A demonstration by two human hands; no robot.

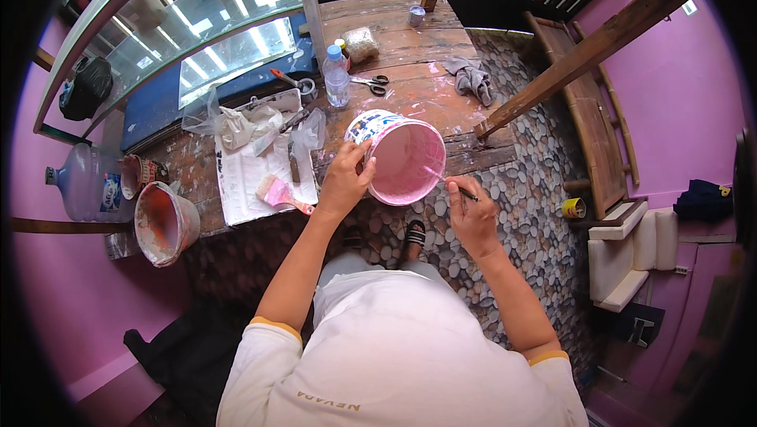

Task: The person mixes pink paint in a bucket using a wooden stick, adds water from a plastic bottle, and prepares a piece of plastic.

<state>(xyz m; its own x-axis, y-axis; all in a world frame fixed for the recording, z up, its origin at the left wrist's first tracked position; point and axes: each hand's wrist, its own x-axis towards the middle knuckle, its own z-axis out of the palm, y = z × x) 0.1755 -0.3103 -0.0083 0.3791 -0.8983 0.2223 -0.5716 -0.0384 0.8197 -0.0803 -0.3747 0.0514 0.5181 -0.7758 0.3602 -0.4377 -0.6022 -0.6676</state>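
A white paint bucket (pixel 393 160), pink inside, is tilted toward me at the wooden table's front edge. My left hand (pixel 347 176) grips its left rim. My right hand (pixel 470 210) is closed on a slim dark-handled tool (pixel 468 192), whose thin light end reaches the bucket's right inner wall. To the left lies a white tray (pixel 236 205) with a pink-bristled brush (pixel 277 194), plastic bags (pixel 246 126) and other tools. Behind the bucket stand a water bottle (pixel 336 78) and scissors (pixel 377 85) lying flat.
The table (pixel 410 52) also holds a grey rag (pixel 473 82), a small cup (pixel 416 15) and paint buckets (pixel 167 226) at the left. A slanted wooden post (pixel 583 48) rises at the right, near a bamboo bench (pixel 583 111) and cream cushions (pixel 631 253). A large jug (pixel 91 184) is at far left.
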